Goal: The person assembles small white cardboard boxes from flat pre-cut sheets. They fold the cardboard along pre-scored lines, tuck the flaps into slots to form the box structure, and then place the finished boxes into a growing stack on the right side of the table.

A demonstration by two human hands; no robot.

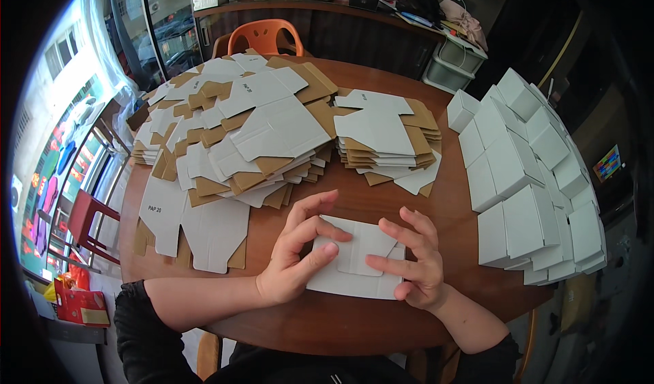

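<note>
White rectangular cardboard carton [357, 286], long axis crosswise; left hand [291, 256] at its left end, right hand [424, 265] at its right; fingers curved, grasp indeterminable.

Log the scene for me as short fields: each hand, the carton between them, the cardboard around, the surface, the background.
Left hand: open, fingers over carton's left part
Right hand: open, fingers over carton's right part
Carton: small, white, flaps visible
Left: large pile of flat blanks, white and brown
Beyond hands: smaller blank stack
Right: piled white boxes
Surface: brown table
Background: orange chair
</note>
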